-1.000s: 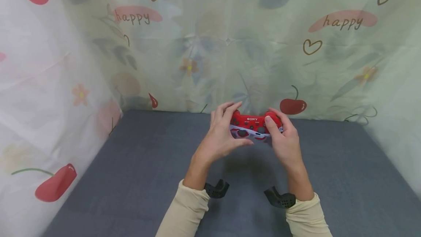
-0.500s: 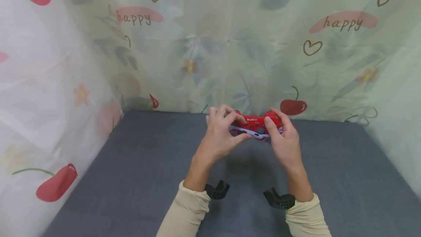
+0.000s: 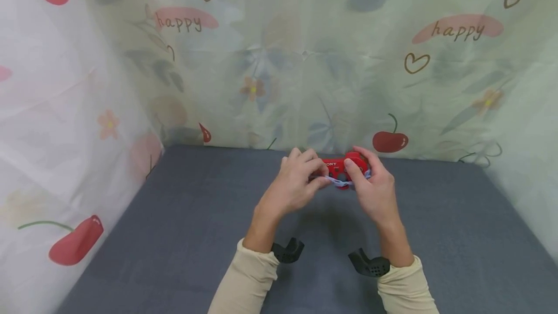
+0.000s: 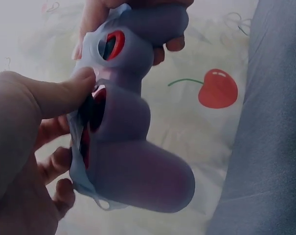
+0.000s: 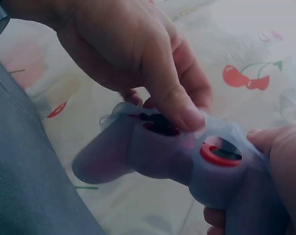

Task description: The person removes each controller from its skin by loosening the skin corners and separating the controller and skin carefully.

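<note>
A red Sony game controller (image 3: 334, 164) is held up over the table, partly inside a translucent bluish silicone cover (image 4: 143, 176). My left hand (image 3: 291, 183) pinches the cover's edge at the controller's left side, its thumb beside a stick opening in the left wrist view. Its curled fingers hide that end of the controller in the head view. My right hand (image 3: 376, 185) grips the right end, thumb on the front and fingers behind. Red rims and dark sticks show through the cover's round openings in the right wrist view, where the cover (image 5: 106, 152) wraps both handles.
The dark grey tabletop (image 3: 183, 236) spreads below both hands. A patterned cloth (image 3: 279, 81) with cherries and lettering hangs behind it and along both sides. Black wrist mounts (image 3: 287, 251) sit by the cream sleeves (image 3: 246, 280).
My left fingers have curled in from an extended pose and now pinch the cover's edge, covering the controller's left end. The right hand has kept its grip, with its thumb shifted slightly left.
</note>
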The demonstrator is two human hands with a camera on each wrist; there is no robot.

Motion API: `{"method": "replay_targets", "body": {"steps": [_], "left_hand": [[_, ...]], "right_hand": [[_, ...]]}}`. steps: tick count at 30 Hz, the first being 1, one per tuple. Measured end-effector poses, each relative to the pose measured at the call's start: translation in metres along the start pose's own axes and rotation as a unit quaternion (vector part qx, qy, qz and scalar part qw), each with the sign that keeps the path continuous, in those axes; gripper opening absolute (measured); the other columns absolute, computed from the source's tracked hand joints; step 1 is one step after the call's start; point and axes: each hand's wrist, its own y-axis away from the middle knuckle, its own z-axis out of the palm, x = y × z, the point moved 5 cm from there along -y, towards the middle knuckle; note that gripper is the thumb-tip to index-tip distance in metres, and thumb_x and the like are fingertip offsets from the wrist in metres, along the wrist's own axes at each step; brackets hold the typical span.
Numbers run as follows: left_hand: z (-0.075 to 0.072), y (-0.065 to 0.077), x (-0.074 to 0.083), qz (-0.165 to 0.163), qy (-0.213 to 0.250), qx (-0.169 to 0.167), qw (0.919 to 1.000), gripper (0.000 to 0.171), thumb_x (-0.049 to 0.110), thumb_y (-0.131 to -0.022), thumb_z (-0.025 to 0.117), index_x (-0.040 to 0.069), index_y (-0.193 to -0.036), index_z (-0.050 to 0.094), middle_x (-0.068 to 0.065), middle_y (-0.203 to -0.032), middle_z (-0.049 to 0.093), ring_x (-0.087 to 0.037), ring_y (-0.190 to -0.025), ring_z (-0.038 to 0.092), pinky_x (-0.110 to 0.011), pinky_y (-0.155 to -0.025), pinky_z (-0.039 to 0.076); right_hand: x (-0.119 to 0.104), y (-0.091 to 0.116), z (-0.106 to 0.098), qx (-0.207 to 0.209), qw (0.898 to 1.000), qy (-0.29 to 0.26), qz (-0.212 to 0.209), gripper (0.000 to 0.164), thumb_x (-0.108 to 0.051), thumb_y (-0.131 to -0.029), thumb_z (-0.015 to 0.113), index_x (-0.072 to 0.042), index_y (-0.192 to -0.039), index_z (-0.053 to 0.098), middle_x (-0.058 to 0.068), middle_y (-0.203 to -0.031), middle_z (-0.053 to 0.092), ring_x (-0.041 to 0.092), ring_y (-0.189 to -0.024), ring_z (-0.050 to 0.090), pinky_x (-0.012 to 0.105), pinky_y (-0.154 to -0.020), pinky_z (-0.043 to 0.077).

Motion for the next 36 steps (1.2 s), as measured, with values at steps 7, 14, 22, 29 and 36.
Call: {"method": "replay_targets", "body": {"steps": [7, 14, 22, 29, 36], "left_hand": [[0.003, -0.001, -0.004, 0.012, 0.073, -0.019, 0.997, 0.01, 0.025, -0.094, 0.073, 0.02, -0.09, 0.066, 0.009, -0.086, 0.062, -0.01, -0.085, 0.044, -0.029, -0.076, 0.037], [0.007, -0.001, -0.011, -0.022, 0.101, -0.062, 0.9927, 0.015, 0.031, -0.097, 0.07, 0.02, -0.087, 0.067, 0.01, -0.079, 0.063, -0.011, -0.084, 0.047, -0.028, -0.076, 0.039], [0.01, -0.001, -0.015, -0.035, 0.129, -0.078, 0.988, 0.014, 0.028, -0.097, 0.07, 0.02, -0.085, 0.07, 0.009, -0.085, 0.066, -0.015, -0.089, 0.043, -0.029, -0.073, 0.042], [0.012, -0.004, -0.01, 0.013, 0.084, -0.034, 0.9958, 0.011, 0.027, -0.089, 0.079, 0.019, -0.09, 0.073, 0.006, -0.088, 0.066, -0.014, -0.088, 0.042, -0.031, -0.08, 0.036], [0.005, -0.002, -0.004, 0.051, 0.033, 0.04, 0.9974, 0.018, 0.02, -0.08, 0.088, 0.019, -0.096, 0.079, 0.005, -0.094, 0.068, -0.012, -0.09, 0.045, -0.03, -0.078, 0.044]], "right_hand": [[-0.001, -0.003, -0.004, 0.002, 0.999, 0.03, -0.039, 0.049, -0.036, -0.101, 0.062, -0.014, -0.144, 0.056, 0.015, -0.119, 0.066, 0.025, -0.091, 0.061, 0.018, -0.069, 0.054], [0.002, -0.003, -0.002, 0.003, 0.996, 0.061, -0.065, 0.047, -0.034, -0.102, 0.062, -0.008, -0.14, 0.059, 0.017, -0.115, 0.069, 0.026, -0.09, 0.062, 0.018, -0.068, 0.053], [0.006, -0.002, 0.0, 0.028, 0.996, 0.07, -0.046, 0.049, -0.04, -0.101, 0.061, -0.01, -0.14, 0.06, 0.015, -0.117, 0.071, 0.025, -0.09, 0.063, 0.017, -0.069, 0.052], [0.012, -0.002, -0.003, 0.051, 0.996, 0.065, 0.022, 0.056, -0.05, -0.102, 0.055, -0.014, -0.145, 0.056, 0.014, -0.121, 0.069, 0.026, -0.089, 0.062, 0.019, -0.069, 0.051], [0.009, -0.001, -0.007, 0.089, 0.995, 0.048, 0.016, 0.054, -0.048, -0.102, 0.056, -0.014, -0.143, 0.057, 0.013, -0.121, 0.069, 0.024, -0.09, 0.063, 0.013, -0.067, 0.049]]}}
